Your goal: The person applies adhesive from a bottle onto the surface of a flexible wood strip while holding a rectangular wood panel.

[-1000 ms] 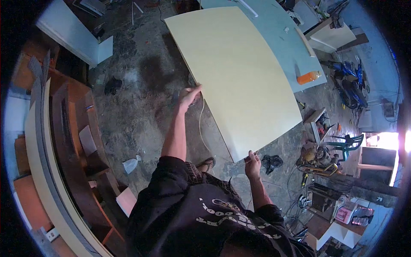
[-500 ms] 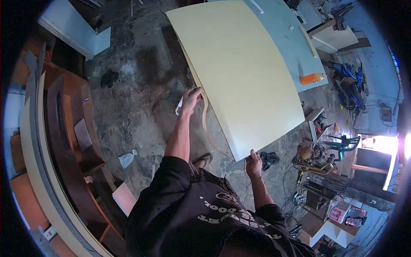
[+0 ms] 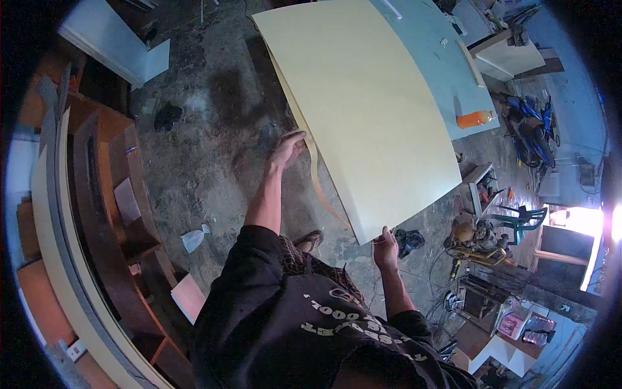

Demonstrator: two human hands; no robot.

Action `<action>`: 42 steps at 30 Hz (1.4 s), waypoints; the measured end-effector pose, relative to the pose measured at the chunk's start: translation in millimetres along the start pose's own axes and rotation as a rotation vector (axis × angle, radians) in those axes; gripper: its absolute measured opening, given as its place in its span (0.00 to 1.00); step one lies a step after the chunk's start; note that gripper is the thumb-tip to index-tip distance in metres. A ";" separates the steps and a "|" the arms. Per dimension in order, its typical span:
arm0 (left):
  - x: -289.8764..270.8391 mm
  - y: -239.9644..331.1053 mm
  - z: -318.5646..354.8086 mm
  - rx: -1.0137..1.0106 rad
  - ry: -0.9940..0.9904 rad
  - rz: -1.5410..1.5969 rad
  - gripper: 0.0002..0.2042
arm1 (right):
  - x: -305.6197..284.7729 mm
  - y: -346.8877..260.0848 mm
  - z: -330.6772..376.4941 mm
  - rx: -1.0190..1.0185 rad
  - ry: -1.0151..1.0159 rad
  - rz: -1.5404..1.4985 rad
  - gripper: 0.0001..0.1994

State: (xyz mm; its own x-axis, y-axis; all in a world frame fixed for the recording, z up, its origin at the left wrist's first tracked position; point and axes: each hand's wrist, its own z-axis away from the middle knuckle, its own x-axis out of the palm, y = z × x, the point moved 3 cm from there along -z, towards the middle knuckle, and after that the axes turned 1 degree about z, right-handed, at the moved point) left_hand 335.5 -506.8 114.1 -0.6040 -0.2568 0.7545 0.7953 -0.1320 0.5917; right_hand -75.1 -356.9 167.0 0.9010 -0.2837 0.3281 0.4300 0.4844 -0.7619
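A large pale yellow sheet (image 3: pixel 363 123) slopes in front of me, its near end bent down slightly. My left hand (image 3: pixel 288 149) is at its left edge, fingers closed on a thin tan edging strip (image 3: pixel 316 178), as far as I can see. The strip hangs in a loose curve beside that edge, down toward the near corner. At the near edge, right of that corner, my right hand (image 3: pixel 385 249) pinches the sheet, thumb on top and fingers mostly hidden below.
A pale blue-green board (image 3: pixel 440 78) lies beyond the sheet, bearing a bottle of orange liquid (image 3: pixel 475 119). Brown shelving (image 3: pixel 110 188) stands at left. At right are a green chair (image 3: pixel 518 219), a machine (image 3: pixel 476 240) and cables. A dark bag (image 3: pixel 409 242) lies near my right hand.
My left hand has shifted slightly left and down, its fingers a little straighter. A white object by the left wrist no longer shows. The right hand stays at the sheet's near edge.
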 end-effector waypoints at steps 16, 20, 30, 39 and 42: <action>-0.3 5.0 15.6 -0.079 -0.124 0.081 0.19 | 8.0 0.2 5.1 -0.004 -0.011 0.036 0.06; 16.4 -6.6 20.2 -0.066 -0.160 0.167 0.19 | -4.1 1.2 1.0 -0.071 -0.082 0.136 0.06; 11.4 -35.5 36.5 -0.245 0.143 -0.306 0.20 | -23.4 14.6 1.6 0.185 -0.078 -0.242 0.19; 32.1 -5.9 24.8 -0.193 0.268 -0.411 0.12 | -4.1 20.1 28.9 -0.005 -0.001 -0.063 0.07; 31.2 7.4 33.0 -0.218 0.245 -0.593 0.14 | 9.3 19.9 27.9 -0.059 0.044 -0.059 0.07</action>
State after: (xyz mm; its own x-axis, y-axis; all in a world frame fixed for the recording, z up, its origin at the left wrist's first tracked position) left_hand 320.8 -484.2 151.4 -0.9326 -0.2873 0.2184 0.3406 -0.5011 0.7955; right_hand -56.5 -326.8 170.5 0.8704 -0.3467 0.3496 0.4768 0.4164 -0.7741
